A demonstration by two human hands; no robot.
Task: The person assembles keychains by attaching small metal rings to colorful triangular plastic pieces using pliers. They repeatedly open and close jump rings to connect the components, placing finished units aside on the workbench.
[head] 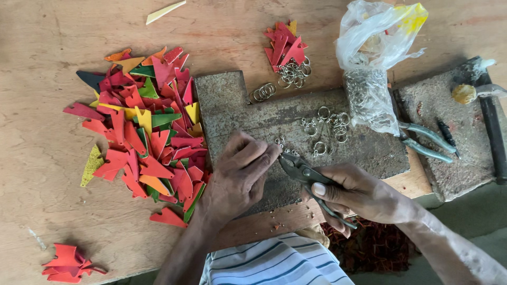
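Two hands work a tiny, light chain (280, 142). Left hand (240, 174) pinches it between its fingertips; right hand (359, 192) grips pliers (301, 171). Slippery; best nipped at a link.

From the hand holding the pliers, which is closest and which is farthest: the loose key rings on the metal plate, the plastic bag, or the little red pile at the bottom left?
From the right hand:
1. Loose key rings, just above it on the metal plate.
2. Plastic bag, farther up, top right.
3. Little red pile, far across at the bottom left.

Both forearms reach in from the near edge of the bench, the left hand (240, 174) palm-down with fingertips pinched together, the right hand (353, 191) curled closed, thumb on top.
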